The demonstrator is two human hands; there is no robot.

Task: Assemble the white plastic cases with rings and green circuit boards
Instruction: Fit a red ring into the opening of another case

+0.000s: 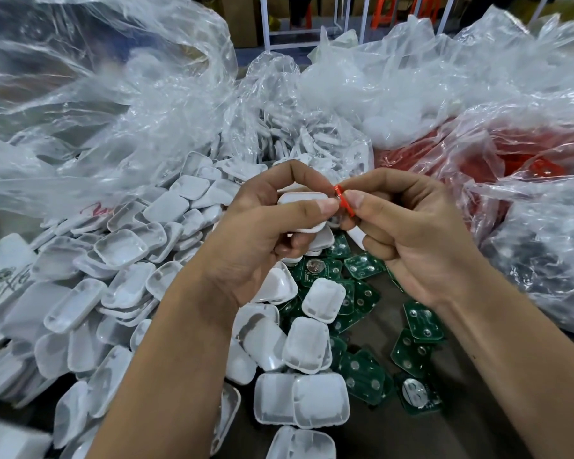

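Foreground: loose white cases (318, 402) and green boards (411, 356) on dark table (461, 435). Above: left hand (262, 233) curled round one case (300, 202); right hand (405, 233) pinching red ring (342, 200) at case edge, thumbs nearly touching. Behind: clear bags (96, 94), red parts in right bag (511, 154); orange stools (386, 9) farthest.

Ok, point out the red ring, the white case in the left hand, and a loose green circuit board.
red ring (341, 201), head view: on its red band between the two thumbs.
white case (300, 197), head view: on its top face above the left thumb.
green circuit board (423, 320), head view: middle of the board's face.
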